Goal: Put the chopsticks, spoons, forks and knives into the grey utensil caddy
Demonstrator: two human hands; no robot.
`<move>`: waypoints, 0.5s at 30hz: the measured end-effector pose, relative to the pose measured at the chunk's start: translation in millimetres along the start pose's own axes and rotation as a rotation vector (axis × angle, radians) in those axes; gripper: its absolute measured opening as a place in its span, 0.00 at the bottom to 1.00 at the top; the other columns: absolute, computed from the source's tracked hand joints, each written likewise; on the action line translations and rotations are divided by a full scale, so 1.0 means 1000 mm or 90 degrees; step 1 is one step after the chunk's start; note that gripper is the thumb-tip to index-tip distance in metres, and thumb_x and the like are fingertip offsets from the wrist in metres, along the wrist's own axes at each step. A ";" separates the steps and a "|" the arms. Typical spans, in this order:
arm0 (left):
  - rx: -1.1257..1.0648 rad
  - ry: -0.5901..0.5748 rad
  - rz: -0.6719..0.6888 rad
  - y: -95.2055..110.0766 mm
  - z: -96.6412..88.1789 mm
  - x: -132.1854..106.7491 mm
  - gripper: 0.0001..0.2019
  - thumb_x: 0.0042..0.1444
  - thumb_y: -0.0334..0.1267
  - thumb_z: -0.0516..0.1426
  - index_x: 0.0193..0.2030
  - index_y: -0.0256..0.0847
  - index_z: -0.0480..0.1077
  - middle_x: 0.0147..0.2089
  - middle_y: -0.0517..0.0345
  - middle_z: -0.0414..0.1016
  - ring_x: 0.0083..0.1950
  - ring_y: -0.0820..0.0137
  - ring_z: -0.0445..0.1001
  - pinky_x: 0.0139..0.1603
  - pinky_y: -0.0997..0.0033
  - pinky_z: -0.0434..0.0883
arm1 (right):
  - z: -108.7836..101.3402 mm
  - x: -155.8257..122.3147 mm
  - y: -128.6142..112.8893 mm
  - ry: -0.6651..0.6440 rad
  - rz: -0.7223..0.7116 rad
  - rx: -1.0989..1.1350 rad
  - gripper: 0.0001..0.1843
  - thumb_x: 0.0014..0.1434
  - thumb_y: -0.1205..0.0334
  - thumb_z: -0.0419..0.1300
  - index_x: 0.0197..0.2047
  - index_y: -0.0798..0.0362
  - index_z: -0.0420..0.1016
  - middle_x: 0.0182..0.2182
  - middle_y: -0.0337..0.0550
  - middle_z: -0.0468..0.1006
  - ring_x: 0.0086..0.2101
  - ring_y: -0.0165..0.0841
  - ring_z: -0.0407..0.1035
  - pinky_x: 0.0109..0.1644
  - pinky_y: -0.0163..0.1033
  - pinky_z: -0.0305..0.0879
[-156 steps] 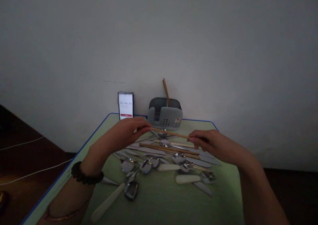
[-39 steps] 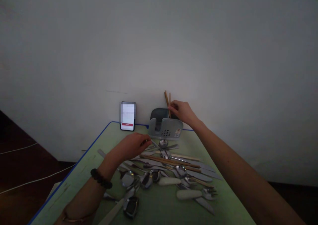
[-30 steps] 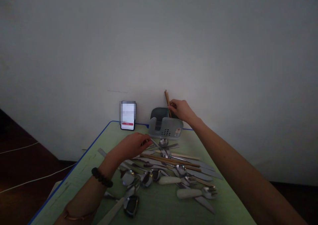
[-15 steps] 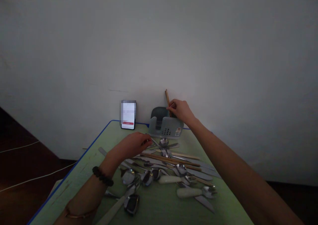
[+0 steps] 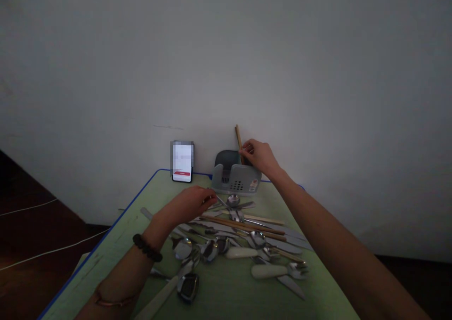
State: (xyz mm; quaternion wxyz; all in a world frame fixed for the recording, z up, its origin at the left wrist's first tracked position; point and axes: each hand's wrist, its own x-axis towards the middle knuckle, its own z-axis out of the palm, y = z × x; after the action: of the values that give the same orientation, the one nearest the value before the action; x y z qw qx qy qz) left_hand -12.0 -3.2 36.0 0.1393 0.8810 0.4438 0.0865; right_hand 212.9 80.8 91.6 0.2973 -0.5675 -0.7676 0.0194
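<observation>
My right hand pinches a pair of brown wooden chopsticks at their middle. They stand nearly upright with their lower ends inside a grey cutlery holder, hidden by its front wall. My left hand hovers over the left of the cutlery pile, fingers closed together. Its fingertips meet the handle of a metal spoon; whether they grip it is not clear. Close by lie another spoon, more wooden chopsticks and several table knives.
A lit phone leans on the wall left of the holder. Nearer on the green table lie several spoons, a white-handled fork, and a dark square-ended utensil. Blue edging borders the table.
The chopsticks in my right hand have tilted slightly and shifted a little to the right. My left hand and the pile look almost the same.
</observation>
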 end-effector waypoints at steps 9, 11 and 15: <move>-0.011 -0.006 0.019 0.007 0.004 0.001 0.13 0.62 0.41 0.48 0.38 0.39 0.72 0.29 0.55 0.74 0.30 0.70 0.69 0.31 0.73 0.60 | -0.006 -0.069 -0.011 0.081 -0.018 0.129 0.09 0.56 0.61 0.59 0.41 0.52 0.72 0.30 0.41 0.78 0.30 0.31 0.71 0.35 0.36 0.66; -0.004 -0.018 0.019 0.008 0.006 0.001 0.14 0.62 0.40 0.48 0.37 0.39 0.72 0.28 0.56 0.74 0.29 0.70 0.69 0.31 0.73 0.60 | -0.003 -0.091 -0.011 0.047 -0.003 0.155 0.10 0.56 0.60 0.59 0.41 0.52 0.72 0.30 0.40 0.78 0.30 0.31 0.71 0.35 0.35 0.66; 0.000 -0.058 0.026 0.007 0.010 0.001 0.12 0.60 0.38 0.49 0.34 0.39 0.73 0.31 0.55 0.75 0.32 0.70 0.70 0.33 0.74 0.62 | 0.003 -0.122 -0.007 -0.111 0.020 0.155 0.07 0.56 0.61 0.59 0.38 0.53 0.73 0.31 0.42 0.78 0.30 0.31 0.71 0.35 0.35 0.65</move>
State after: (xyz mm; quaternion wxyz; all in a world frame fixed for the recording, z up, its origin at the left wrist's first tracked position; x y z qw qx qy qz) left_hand -3.7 -8.2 28.8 0.1574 0.8928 0.4192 0.0492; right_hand 227.0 -27.9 38.6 0.2954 -0.5354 -0.7736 0.1662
